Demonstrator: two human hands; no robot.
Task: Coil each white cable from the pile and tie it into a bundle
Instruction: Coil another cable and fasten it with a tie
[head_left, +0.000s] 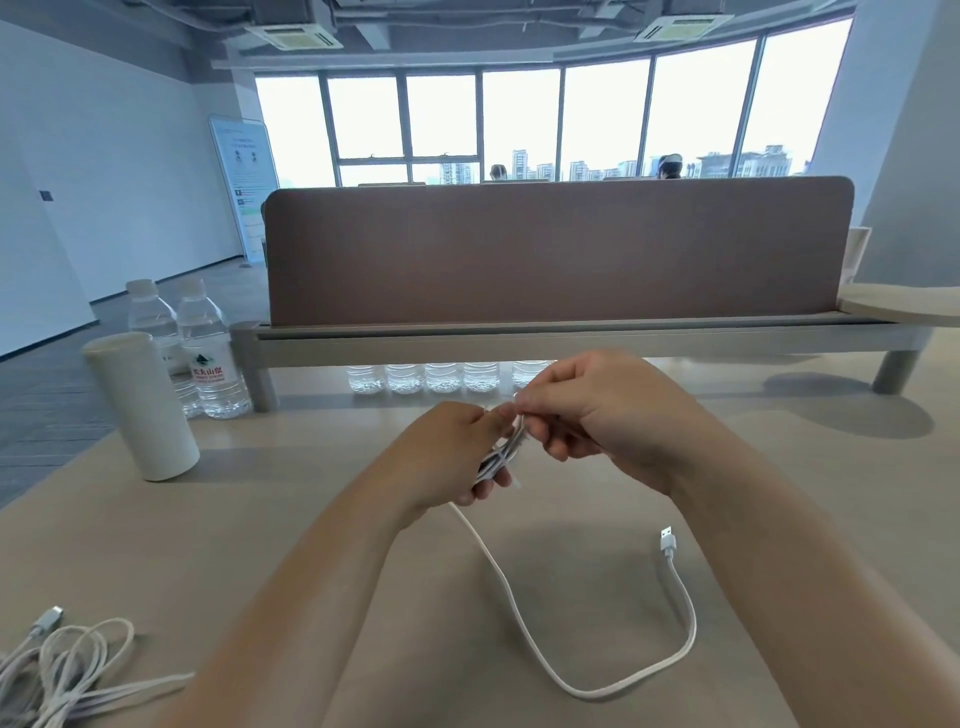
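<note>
Fingers (543, 439) of left hand (447, 452) and right hand (608, 415) pinching white cable (506, 447); water-filled bottles (210, 353) beyond.

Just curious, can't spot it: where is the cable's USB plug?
Head view: the USB plug lies on the table right of centre, nearer the camera than the right hand, ending the white cable.

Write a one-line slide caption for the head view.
Left hand holds a half-coiled white cable, right hand pinches it, plug trailing on the table; cable pile waits at left.
</note>
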